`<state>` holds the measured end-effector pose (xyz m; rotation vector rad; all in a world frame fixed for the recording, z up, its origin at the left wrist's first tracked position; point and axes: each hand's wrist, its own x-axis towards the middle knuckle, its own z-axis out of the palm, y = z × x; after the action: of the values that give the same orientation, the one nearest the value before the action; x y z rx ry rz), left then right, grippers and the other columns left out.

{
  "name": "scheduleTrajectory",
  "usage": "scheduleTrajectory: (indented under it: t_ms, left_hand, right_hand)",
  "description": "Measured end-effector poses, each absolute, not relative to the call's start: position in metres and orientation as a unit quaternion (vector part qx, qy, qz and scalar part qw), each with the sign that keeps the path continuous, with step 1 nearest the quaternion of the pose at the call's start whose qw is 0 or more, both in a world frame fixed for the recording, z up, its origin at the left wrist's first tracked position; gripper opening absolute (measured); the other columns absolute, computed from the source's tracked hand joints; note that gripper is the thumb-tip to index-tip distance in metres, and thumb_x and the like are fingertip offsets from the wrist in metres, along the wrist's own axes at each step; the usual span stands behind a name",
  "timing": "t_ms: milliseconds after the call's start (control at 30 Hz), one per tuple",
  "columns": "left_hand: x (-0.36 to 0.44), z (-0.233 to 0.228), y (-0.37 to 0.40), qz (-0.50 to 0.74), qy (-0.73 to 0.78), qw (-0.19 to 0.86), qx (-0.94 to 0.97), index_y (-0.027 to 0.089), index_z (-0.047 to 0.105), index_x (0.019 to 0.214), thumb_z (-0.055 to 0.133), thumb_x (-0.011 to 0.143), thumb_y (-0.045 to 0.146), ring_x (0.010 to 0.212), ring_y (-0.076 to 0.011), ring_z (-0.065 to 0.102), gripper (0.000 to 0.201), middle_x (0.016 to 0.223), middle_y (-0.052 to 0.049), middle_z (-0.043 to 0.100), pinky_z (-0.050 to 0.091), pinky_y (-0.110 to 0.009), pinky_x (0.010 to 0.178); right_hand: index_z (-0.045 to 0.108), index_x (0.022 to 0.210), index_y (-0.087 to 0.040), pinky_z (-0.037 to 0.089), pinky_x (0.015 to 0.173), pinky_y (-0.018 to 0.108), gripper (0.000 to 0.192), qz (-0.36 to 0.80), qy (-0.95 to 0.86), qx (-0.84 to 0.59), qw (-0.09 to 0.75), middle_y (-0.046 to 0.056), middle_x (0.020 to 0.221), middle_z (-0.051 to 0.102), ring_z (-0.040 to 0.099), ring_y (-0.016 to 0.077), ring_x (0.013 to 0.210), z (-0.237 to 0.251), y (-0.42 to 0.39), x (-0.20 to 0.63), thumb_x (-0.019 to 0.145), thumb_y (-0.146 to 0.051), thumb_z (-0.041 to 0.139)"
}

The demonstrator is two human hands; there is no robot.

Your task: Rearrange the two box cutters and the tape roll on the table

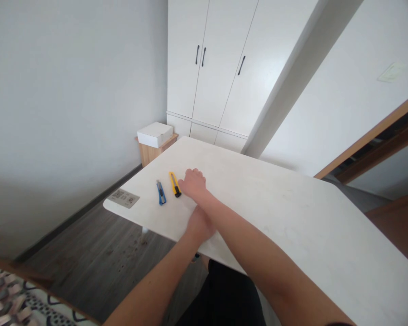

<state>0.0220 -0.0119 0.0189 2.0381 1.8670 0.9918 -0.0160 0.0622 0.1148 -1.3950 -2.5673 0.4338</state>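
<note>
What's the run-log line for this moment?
right hand: at yellow utility knife, grip unclear | left hand: on table edge, under right forearm | blue utility knife: lying free

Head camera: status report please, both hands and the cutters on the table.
Right hand reaching, touching yellow cutter. Left hand at table edge, under the right forearm, grip hidden. Blue cutter lies apart, untouched. Nothing blocking.

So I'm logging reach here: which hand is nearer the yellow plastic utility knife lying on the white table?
Right. The right hand rests at the yellow plastic utility knife, about touching its near end. The left hand lies farther back by the white table edge, under the right forearm.
</note>
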Motion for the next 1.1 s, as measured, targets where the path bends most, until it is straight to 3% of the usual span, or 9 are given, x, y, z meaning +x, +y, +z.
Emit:
scheduleTrajectory:
  t_ms: [133, 333, 467, 733, 1100]
  left_hand:
    - [0.024, 0.029, -0.014, 0.297, 0.628, 0.06, 0.717, 0.018, 0.072, 0.1, 0.048, 0.089, 0.017, 0.117, -0.0283, 0.06, 0.027, 0.119, -0.013, 0.069, 0.044, -0.045, 0.104]
    - [0.022, 0.026, -0.013, 0.266, 0.637, 0.017, 0.723, 0.021, 0.073, 0.11, 0.048, 0.092, 0.021, 0.122, -0.0249, 0.058, 0.031, 0.131, -0.01, 0.065, 0.043, -0.043, 0.107]
    - [0.02, 0.018, -0.01, 0.257, 0.627, -0.002, 0.735, 0.019, 0.071, 0.116, 0.044, 0.094, 0.026, 0.122, -0.0251, 0.059, 0.036, 0.13, -0.011, 0.066, 0.044, -0.043, 0.108]
    - [0.014, 0.015, -0.006, 0.26, 0.614, -0.016, 0.745, 0.021, 0.073, 0.112, 0.04, 0.095, 0.041, 0.118, -0.0263, 0.062, 0.042, 0.127, -0.011, 0.067, 0.046, -0.044, 0.106]
    - [0.014, 0.017, -0.007, 0.248, 0.635, -0.007, 0.732, 0.023, 0.074, 0.11, 0.04, 0.093, 0.046, 0.117, -0.0247, 0.062, 0.044, 0.127, -0.007, 0.067, 0.046, -0.041, 0.107]
  right_hand:
    - [0.064, 0.111, -0.016, 0.043, 0.1, 0.038, 0.03, 0.147, -0.874, -0.446, 0.124, 0.013, 0.115, 0.066, 0.057, 0.0242, 0.113, 0.103, 0.092, 0.09, 0.09, -0.033, 0.052]
    - [0.063, 0.117, -0.023, 0.05, 0.095, 0.043, 0.037, 0.148, -0.847, -0.485, 0.16, 0.011, 0.127, 0.065, 0.062, 0.0275, 0.112, 0.067, 0.095, 0.298, 0.094, -0.046, 0.045]
    - [0.062, 0.127, -0.022, 0.045, 0.105, 0.048, 0.05, 0.088, -0.841, -0.513, 0.15, 0.013, 0.139, 0.058, 0.054, 0.0305, 0.127, 0.053, 0.08, 0.388, 0.095, -0.053, 0.042]
    - [0.044, 0.148, -0.019, 0.021, 0.118, 0.051, 0.07, 0.027, -0.841, -0.537, 0.069, 0.013, 0.157, 0.037, 0.03, 0.029, 0.145, 0.036, 0.045, 0.418, 0.095, -0.064, 0.037]
    - [0.043, 0.149, -0.02, 0.018, 0.118, 0.05, 0.07, 0.038, -0.839, -0.536, 0.08, 0.013, 0.158, 0.034, 0.027, 0.0295, 0.146, 0.037, 0.043, 0.418, 0.095, -0.064, 0.037]
